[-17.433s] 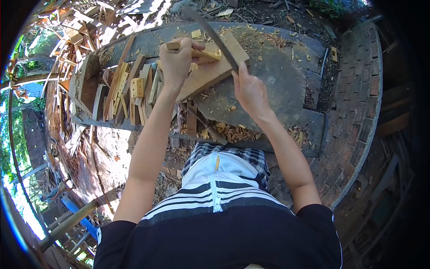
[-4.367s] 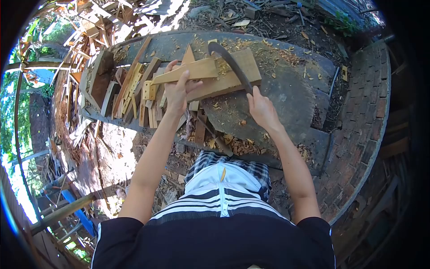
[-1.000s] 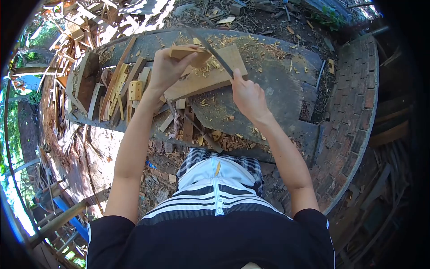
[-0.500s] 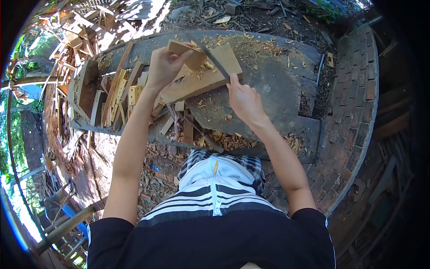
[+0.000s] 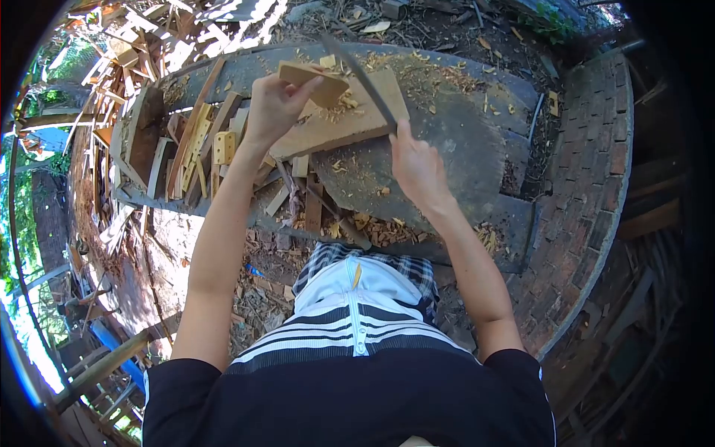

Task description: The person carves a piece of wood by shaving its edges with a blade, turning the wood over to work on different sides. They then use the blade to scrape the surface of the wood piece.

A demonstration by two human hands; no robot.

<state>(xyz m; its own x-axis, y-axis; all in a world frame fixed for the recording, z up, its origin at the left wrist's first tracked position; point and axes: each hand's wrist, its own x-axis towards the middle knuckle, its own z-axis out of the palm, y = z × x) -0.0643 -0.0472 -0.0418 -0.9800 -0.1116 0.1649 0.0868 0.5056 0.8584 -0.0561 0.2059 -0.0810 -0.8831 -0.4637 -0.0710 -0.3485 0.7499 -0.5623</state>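
My left hand [image 5: 277, 108] pinches a small flat piece of wood [image 5: 328, 91] between thumb and fingers, holding it on edge above a thick wooden board [image 5: 320, 140]. In my right hand [image 5: 418, 164] is a long dark-bladed knife [image 5: 370, 89]; the fingers wrap its handle, which is mostly hidden. The blade slants up and to the left across the board, just right of the wood piece. Pale shavings [image 5: 346, 104] lie on the board beside the piece.
The board rests on a worn dark tabletop [image 5: 447, 171] scattered with shavings. Wood offcuts [image 5: 201, 153] crowd its left side, including a yellow block with holes [image 5: 223, 147]. Chips [image 5: 383, 231] gather along the near edge. A low brick wall [image 5: 588, 164] curves along the right.
My right hand and the knife have shifted right and slightly down, away from the wood piece. My left hand keeps the piece in nearly the same place.
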